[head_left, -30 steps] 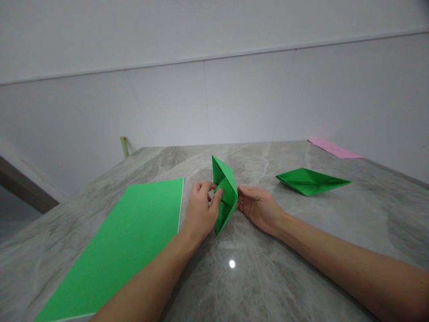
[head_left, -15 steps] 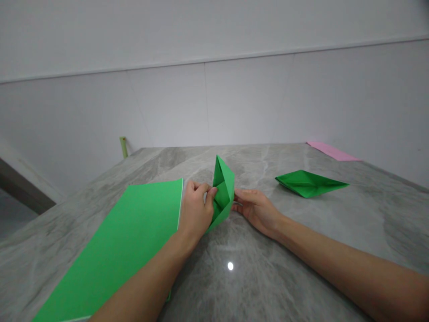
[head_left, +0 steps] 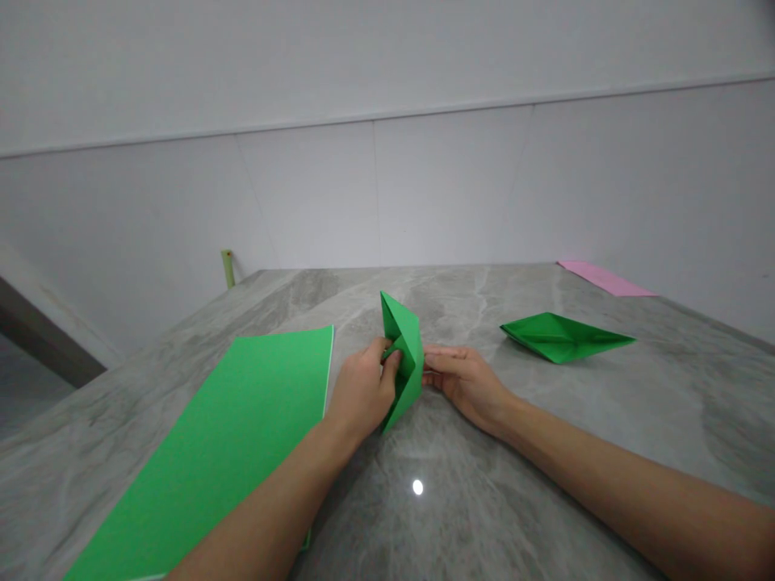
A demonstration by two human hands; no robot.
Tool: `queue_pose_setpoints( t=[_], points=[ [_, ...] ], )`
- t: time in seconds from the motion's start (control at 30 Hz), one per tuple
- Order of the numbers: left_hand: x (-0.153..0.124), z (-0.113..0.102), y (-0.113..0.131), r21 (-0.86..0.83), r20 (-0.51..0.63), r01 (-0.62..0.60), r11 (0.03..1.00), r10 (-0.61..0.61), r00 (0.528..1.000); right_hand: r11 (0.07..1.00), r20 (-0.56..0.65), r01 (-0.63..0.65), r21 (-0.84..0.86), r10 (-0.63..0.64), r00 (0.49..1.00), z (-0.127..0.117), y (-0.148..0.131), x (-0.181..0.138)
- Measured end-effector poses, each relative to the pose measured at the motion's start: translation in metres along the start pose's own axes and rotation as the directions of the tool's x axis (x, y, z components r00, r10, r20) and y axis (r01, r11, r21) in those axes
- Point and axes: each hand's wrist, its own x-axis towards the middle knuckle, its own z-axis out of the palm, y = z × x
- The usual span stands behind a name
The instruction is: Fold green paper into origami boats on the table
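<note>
Ok, folded green paper (head_left: pixel 404 355) is mid-frame, stood on its lower tip on the marble tabletop (head_left: pixel 484 500). L hand (head_left: pixel 362 391) pinches its left flap, thumb in front, prob. to keep the creases shut and the piece upright. R hand (head_left: pixel 463 379) fingertips meet its right edge; clamping or just bracing, can't tell. Green sheet stack (head_left: pixel 242 436) lower left, cut off at the frame bottom. Green paper boat (head_left: pixel 560 337) lies right of centre. The paper's back face and L fingers behind it are hidden.

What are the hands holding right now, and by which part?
The folded green paper, held upright between both hands: the left hand pinches its middle fold, and the right hand has its grip on the right edge.
</note>
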Motion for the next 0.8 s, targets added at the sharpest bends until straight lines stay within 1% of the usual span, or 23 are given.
queue_pose_setpoints(
  t=[0.07, 0.23, 0.33, 0.53, 0.63, 0.8],
  points=[
    [0.0, 0.0008, -0.0009, -0.043, 0.027, 0.028, 0.999, -0.027, 0.999, 1.0, 0.001, -0.014, -0.002, 0.014, 1.0, -0.0001, 0.0009, 0.0001],
    [0.0018, 0.0008, -0.0037, -0.099, 0.046, 0.089, 0.991, -0.085, 0.995, 0.996, 0.017, -0.088, -0.01, 0.088, 0.996, 0.0012, -0.0001, -0.0008],
    [0.0026, 0.0004, -0.0046, -0.126, 0.047, 0.089, 0.988, -0.083, 0.995, 0.995, 0.019, -0.104, -0.015, 0.104, 0.994, -0.0001, 0.0004, -0.0002],
    [0.0025, -0.0009, -0.0034, -0.074, 0.026, 0.09, 0.993, -0.088, 0.996, 0.994, 0.023, -0.104, -0.041, 0.105, 0.994, -0.0027, 0.002, 0.0014],
    [0.0027, -0.0009, -0.0037, -0.076, 0.023, 0.103, 0.992, -0.101, 0.995, 0.995, 0.023, -0.093, -0.045, 0.094, 0.995, -0.002, 0.0019, 0.0013],
    [0.0025, -0.0005, -0.0047, -0.088, 0.017, 0.12, 0.989, -0.119, 0.993, 0.994, -0.012, -0.104, -0.026, 0.104, 0.995, -0.0013, 0.0018, 0.001]
  ],
)
